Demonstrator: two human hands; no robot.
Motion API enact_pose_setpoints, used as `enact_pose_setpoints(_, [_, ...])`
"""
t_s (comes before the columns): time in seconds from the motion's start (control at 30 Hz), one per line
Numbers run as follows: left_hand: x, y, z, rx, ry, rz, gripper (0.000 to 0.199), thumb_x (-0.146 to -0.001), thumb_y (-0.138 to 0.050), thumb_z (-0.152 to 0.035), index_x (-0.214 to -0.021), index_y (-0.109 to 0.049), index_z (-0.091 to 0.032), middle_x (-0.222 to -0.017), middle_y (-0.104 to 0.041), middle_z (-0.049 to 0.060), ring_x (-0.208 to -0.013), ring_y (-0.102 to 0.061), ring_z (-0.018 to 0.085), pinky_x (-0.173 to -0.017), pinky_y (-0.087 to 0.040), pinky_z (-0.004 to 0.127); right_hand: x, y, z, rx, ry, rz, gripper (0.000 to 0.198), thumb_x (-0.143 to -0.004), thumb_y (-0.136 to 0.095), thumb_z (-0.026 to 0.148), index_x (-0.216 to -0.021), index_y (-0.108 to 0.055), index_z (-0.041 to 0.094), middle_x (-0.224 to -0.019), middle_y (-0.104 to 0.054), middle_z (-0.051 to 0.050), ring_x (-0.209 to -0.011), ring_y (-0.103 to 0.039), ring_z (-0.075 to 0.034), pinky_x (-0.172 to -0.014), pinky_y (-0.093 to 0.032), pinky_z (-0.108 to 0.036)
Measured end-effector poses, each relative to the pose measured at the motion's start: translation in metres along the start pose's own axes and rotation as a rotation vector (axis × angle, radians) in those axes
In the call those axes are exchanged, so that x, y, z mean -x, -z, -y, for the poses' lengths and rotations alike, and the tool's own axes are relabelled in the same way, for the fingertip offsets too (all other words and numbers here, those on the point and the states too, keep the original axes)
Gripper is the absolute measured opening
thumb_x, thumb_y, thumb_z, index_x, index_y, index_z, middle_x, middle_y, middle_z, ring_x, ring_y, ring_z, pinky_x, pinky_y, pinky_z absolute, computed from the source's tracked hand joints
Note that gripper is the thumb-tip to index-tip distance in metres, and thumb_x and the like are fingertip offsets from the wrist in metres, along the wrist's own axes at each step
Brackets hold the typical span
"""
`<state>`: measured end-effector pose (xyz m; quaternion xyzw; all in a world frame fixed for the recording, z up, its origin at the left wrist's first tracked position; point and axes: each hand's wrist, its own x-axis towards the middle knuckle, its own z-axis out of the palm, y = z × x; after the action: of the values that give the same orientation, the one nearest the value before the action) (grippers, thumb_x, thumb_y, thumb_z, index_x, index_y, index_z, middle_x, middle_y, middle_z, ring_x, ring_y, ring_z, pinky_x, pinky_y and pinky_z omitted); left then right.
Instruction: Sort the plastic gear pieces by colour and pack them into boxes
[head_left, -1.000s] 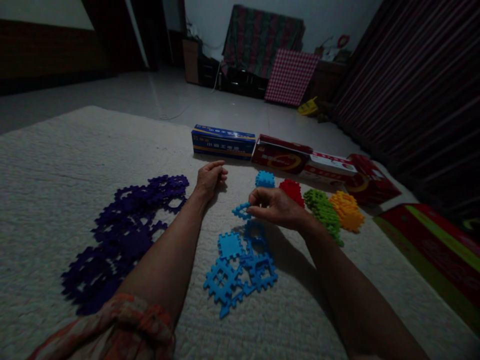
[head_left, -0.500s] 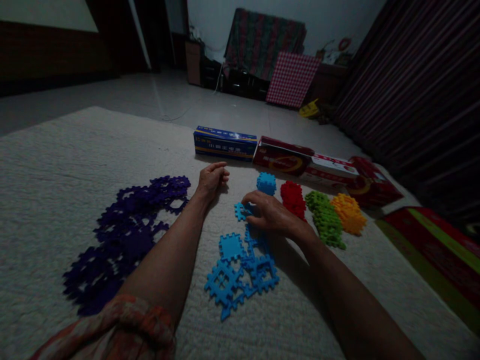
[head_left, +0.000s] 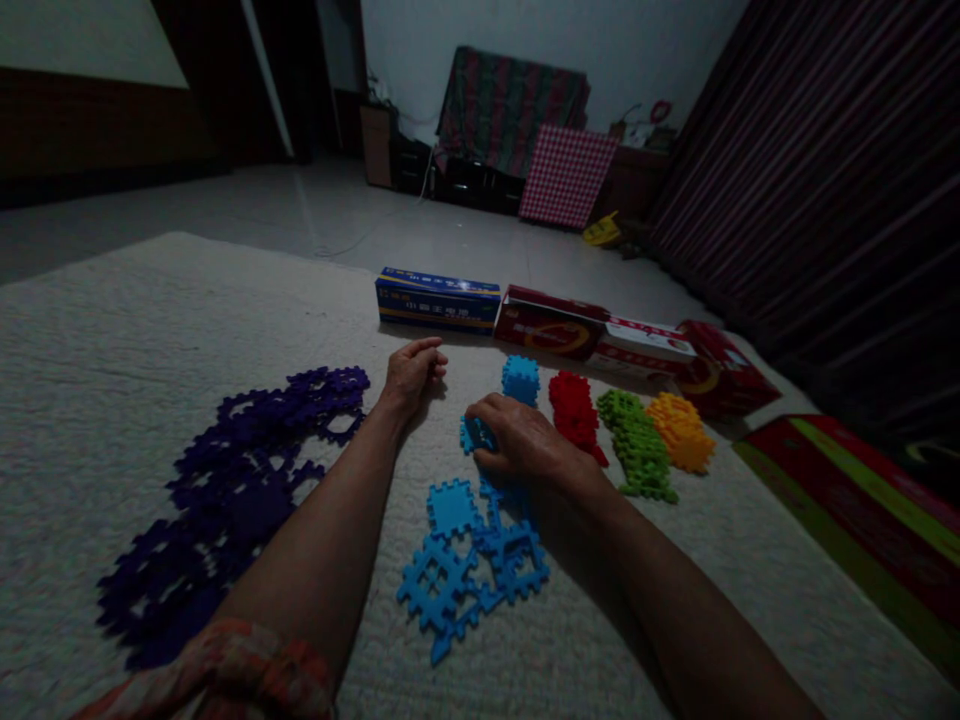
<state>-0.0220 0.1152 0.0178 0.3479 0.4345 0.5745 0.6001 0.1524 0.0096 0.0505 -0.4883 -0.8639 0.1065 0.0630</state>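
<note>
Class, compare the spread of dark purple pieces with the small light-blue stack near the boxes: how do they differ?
Colour: the purple pieces are dark, the blue stack bright.
Extent: the purple pieces sprawl widely, while the blue stack is compact.
Place: the purple pieces lie left of the left hand, the blue stack to its right.
Shared: both show toothed edges.

Rear wall point(head_left: 660, 60): pale, plain. Left wall point(head_left: 82, 40): pale above, dark brown panelling point(head_left: 97, 120) below. Floor point(head_left: 255, 215): grey, glossy, faint reflections. Low black cabinet point(head_left: 472, 190): against rear wall, topped by 1 striped cloth point(head_left: 514, 110) in dull green and red; 1 red-and-white checked sheet point(head_left: 568, 175) at its right end, material unclear. Curtain point(head_left: 810, 180): dark, purplish, pleated, full length of right side. Light: dim throughout; source out of view.
</note>
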Motion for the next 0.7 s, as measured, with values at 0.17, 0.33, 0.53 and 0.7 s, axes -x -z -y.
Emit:
enact_pose_setpoints(0.17, [-0.002,0.001,0.002,-0.003,-0.006,-0.002,0.026,-0.069,-0.063,-0.009,-0.095,-0.067,-0.013,-0.063,-0.065,0.0,-0.048,-0.055,0.008,-0.043,-0.038,0.016,0.004,0.011,-0.016,0.1,-0.036,-0.308,0.054,-0.083,-0.067,0.024,-0.135,-0.056,0.015,-0.125,-0.062,-0.017,-0.111,-0.057,-0.031,-0.096,-0.045,-0.042])
enact_pose_setpoints(0.33, [-0.003,0.002,0.003,0.006,-0.001,0.001,0.026,-0.071,-0.062,-0.008,-0.096,-0.067,-0.012,-0.064,-0.065,0.0,-0.047,-0.055,0.008,-0.042,-0.038,0.017,0.009,0.01,-0.035,0.243,-0.162,-0.467,0.051,-0.082,-0.066,0.027,-0.13,-0.059,0.013,-0.123,-0.062,-0.018,-0.111,-0.054,-0.034,-0.096,-0.041,-0.046])
enact_pose_setpoints(0.53, [-0.002,0.001,0.001,-0.003,0.006,-0.004,0.024,-0.073,-0.063,-0.006,-0.096,-0.067,-0.013,-0.064,-0.065,0.0,-0.047,-0.054,0.007,-0.042,-0.038,0.016,0.009,-0.009,-0.041,0.293,-0.203,-0.478,0.046,-0.08,-0.067,0.025,-0.125,-0.062,0.014,-0.122,-0.062,-0.017,-0.109,-0.052,-0.033,-0.096,-0.038,-0.044])
enact_pose_setpoints(0.7, [-0.001,0.001,0.001,-0.013,0.007,-0.008,0.024,-0.076,-0.059,-0.005,-0.097,-0.067,-0.012,-0.065,-0.065,0.0,-0.048,-0.055,0.007,-0.043,-0.038,0.017,0.01,-0.012,-0.045,0.311,-0.175,-0.474,0.045,-0.08,-0.066,0.021,-0.125,-0.062,0.016,-0.123,-0.062,-0.016,-0.111,-0.05,-0.033,-0.098,-0.035,-0.045])
